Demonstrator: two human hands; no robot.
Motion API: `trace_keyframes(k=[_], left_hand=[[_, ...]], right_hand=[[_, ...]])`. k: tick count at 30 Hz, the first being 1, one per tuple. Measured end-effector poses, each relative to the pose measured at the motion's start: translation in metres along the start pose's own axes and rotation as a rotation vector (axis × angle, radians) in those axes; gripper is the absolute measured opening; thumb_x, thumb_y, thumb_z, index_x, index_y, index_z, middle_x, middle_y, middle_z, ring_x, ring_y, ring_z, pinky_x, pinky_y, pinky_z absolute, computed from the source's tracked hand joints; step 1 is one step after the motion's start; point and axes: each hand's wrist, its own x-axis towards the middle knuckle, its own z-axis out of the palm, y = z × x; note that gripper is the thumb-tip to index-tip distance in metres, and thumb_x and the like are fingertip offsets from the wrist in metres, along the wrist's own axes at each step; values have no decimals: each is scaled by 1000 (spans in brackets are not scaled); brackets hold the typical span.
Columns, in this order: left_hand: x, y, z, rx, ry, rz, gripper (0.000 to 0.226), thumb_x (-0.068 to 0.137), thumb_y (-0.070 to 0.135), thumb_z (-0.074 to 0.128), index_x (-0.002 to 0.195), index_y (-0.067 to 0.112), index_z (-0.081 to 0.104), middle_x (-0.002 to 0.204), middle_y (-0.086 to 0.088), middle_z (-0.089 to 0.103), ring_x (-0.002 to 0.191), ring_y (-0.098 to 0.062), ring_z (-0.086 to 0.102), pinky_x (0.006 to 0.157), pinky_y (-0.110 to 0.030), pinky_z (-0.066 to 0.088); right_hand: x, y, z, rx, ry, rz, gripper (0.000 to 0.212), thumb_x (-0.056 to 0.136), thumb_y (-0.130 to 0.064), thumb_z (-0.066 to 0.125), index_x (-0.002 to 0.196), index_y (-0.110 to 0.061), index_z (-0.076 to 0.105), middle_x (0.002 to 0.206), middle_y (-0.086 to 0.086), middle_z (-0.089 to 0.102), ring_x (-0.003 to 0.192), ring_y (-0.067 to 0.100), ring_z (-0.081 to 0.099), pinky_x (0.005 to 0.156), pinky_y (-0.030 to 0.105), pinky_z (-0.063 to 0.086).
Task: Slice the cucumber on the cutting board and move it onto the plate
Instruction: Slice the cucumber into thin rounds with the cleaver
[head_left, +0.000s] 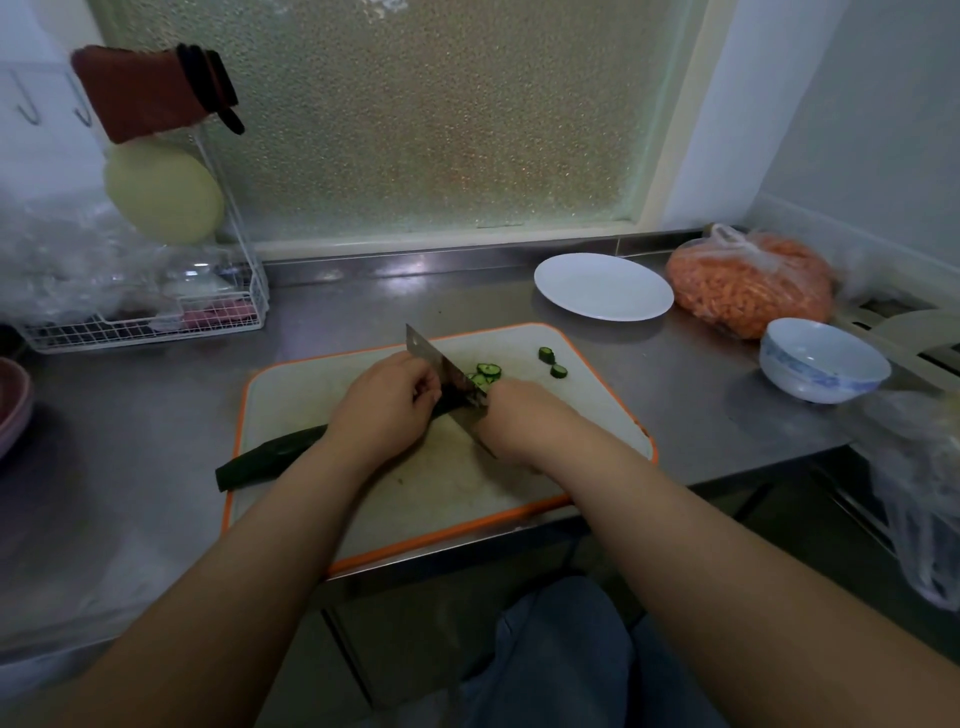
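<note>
the cucumber (270, 454) lies slantwise on the cutting board (322, 384), its uncut end poking past the board's edge at about 8 o'clock, its cut end hidden under the left hand (382, 402). a small heap of slices (485, 371) sits just beyond the knife (441, 364), and two more pieces (551, 362) lie apart toward 2 o'clock on the board. the left hand curls over the cucumber, knuckles close against the flat of the blade. the right hand (519, 421) wraps around the knife handle (the handle itself is hidden in the fist), blade running away toward 11 o'clock with its edge down at the cucumber. both forearms reach in from the near edge, hands almost touching across the blade.

the white plate (602, 287) sits on the steel counter (701, 415) at 1 o'clock from the board, well apart. beside it at 2 o'clock is a bag of orange food (753, 286), and nearer, a blue-patterned bowl (823, 358). at 10 o'clock stands a wire dish rack (156, 312).
</note>
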Motion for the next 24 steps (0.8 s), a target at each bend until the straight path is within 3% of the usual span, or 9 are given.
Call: trace_keyframes(k=[2, 5, 11, 14, 19, 22, 24], left_hand=[[0, -1, 1, 7, 0, -9, 3, 86, 19, 59, 84, 19, 59, 83, 3, 51, 76, -17, 46, 65, -29, 33], [0, -3, 1, 8, -10, -20, 5, 87, 20, 58, 83, 21, 57, 83, 4, 50, 77, -16, 46, 66, -28, 33], [1, -2, 1, -14, -3, -16, 4, 85, 16, 59, 81, 18, 58, 83, 3, 51, 76, -18, 48, 65, -29, 34], [2, -3, 1, -31, -6, -21, 7, 85, 16, 59, 80, 20, 58, 82, 3, 51, 75, -17, 47, 65, -28, 34], [2, -4, 2, -33, -4, -26, 12, 85, 17, 60, 77, 24, 54, 79, 6, 48, 73, -15, 46, 66, -27, 34], [3, -3, 2, -31, -5, -25, 12, 85, 17, 59, 77, 24, 53, 79, 6, 48, 74, -16, 47, 65, -28, 34], [3, -3, 2, -23, -5, -23, 11, 85, 17, 59, 78, 23, 53, 80, 5, 49, 74, -16, 47, 65, -29, 35]], right_hand=[[0, 4, -4, 18, -6, 7, 27, 94, -12, 47, 116, -2, 59, 106, 16, 62, 88, 31, 59, 56, 27, 43], [0, 8, -3, 36, 22, 17, 26, 93, -11, 48, 116, -2, 59, 115, 16, 62, 105, 34, 59, 73, 31, 44], [-9, 3, -5, 41, 58, -24, 24, 93, -9, 44, 113, -4, 58, 117, 16, 60, 108, 33, 57, 74, 30, 40], [-16, 2, -12, 29, 75, -35, 25, 93, -9, 44, 114, -4, 57, 117, 16, 61, 105, 33, 58, 70, 28, 38], [-21, 0, -20, 40, 41, -44, 27, 94, -8, 42, 117, -3, 55, 115, 17, 61, 77, 27, 48, 45, 24, 28], [-20, -3, -19, 32, 49, -38, 27, 94, -8, 42, 117, -3, 56, 115, 17, 61, 78, 29, 50, 44, 23, 28], [-16, -5, -15, 35, 43, -32, 26, 94, -7, 43, 116, -2, 56, 115, 18, 61, 91, 34, 59, 48, 24, 33]])
